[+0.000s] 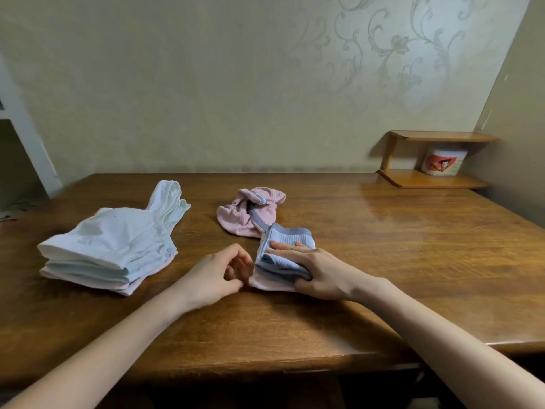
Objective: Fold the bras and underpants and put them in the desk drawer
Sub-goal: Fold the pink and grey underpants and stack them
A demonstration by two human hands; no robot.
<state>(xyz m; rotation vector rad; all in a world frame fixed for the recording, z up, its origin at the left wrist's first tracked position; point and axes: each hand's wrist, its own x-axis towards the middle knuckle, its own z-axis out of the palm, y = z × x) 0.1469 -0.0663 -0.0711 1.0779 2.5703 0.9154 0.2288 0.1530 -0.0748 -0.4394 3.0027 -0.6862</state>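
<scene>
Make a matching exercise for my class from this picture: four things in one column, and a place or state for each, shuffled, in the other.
Things
1. white bra stack
2. pink underpants
3. blue underpants
4. jar

Places or states
A. on the small corner shelf
B. crumpled, not folded, mid-desk
C. folded, held by the right hand
D. piled at the left of the desk

Pairs: 1-D, 2-B, 3-C, 4-A
</scene>
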